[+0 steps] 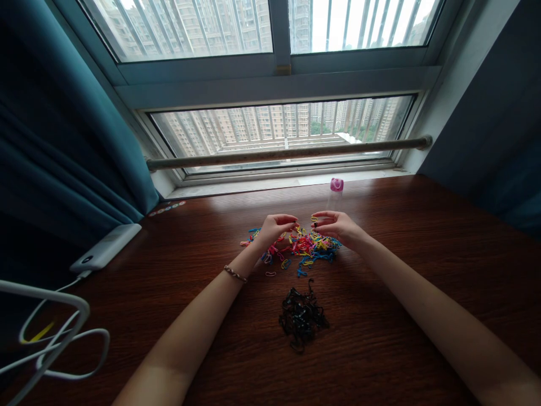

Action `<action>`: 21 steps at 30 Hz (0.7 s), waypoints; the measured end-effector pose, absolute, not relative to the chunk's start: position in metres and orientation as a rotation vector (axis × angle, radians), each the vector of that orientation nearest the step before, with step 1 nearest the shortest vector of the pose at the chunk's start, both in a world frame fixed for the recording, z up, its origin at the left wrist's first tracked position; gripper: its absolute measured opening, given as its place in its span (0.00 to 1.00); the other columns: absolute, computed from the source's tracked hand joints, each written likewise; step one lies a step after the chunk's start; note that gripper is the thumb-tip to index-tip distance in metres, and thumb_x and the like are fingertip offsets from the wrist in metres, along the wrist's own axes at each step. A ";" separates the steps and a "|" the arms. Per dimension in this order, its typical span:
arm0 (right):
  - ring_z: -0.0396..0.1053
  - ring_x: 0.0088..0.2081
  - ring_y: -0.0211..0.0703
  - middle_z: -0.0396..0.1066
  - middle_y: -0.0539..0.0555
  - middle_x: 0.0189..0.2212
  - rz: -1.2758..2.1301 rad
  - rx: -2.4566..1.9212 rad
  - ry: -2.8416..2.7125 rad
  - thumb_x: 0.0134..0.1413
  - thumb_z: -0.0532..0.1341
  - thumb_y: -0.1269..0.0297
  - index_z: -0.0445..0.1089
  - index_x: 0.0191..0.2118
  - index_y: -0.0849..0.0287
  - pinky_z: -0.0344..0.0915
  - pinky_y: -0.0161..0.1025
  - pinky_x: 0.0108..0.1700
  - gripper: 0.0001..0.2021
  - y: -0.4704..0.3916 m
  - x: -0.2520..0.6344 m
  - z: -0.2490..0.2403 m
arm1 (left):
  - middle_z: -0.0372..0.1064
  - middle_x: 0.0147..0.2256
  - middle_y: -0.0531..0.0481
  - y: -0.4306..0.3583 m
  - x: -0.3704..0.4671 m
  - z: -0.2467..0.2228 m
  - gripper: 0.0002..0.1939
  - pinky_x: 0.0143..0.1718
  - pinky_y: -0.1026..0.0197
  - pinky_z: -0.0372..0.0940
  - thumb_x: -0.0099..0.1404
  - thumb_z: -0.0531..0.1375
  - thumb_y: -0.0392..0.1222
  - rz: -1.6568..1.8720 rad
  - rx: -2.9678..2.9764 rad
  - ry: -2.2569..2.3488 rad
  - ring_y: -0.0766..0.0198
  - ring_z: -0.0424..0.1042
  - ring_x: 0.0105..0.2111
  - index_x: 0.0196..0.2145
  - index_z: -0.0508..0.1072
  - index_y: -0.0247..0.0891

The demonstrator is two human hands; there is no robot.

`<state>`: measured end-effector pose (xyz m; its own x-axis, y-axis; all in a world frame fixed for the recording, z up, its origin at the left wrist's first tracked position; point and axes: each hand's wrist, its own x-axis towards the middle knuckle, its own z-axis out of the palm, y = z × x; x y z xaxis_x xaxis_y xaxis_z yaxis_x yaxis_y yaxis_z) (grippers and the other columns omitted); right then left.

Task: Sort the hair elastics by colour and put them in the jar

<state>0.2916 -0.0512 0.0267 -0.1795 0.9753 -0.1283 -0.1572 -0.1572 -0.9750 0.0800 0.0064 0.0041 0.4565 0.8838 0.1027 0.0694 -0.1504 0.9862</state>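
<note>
"What takes up most of the view?"

"A wood-grain tabletop (389, 327), then a barred window (279, 87) behind it and a blue curtain (76, 124) at left."

"And the elastic bands?"

"A multicoloured heap of elastic bands (307, 245) lies toward the window. A white power bank (107, 248) lies by the curtain; a heap of black elastic bands (302, 316) sits nearer the person, apart from the colours."

"The hands?"

"The left hand (276, 226) is over the coloured heap's left part, fingertips close; I can't tell whether they grip anything. The right hand (338, 226) is at its far right edge, fingertips narrowly parted."

"Smaller things?"

"A pink-capped clear container (336, 186) beyond the right hand, a bracelet (235, 274) on the left wrist, and a yellow elastic band (314, 219) held in those right fingertips."
</note>
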 end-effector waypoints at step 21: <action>0.68 0.26 0.35 0.72 0.50 0.25 1.700 -0.869 -2.467 0.40 0.63 0.66 0.73 0.37 0.61 0.63 0.28 0.27 0.14 -0.121 0.233 0.055 | 0.74 0.30 0.44 0.002 0.078 0.006 0.17 0.35 0.62 0.67 0.47 0.66 0.40 0.684 1.313 0.791 0.65 0.72 0.29 0.35 0.74 0.30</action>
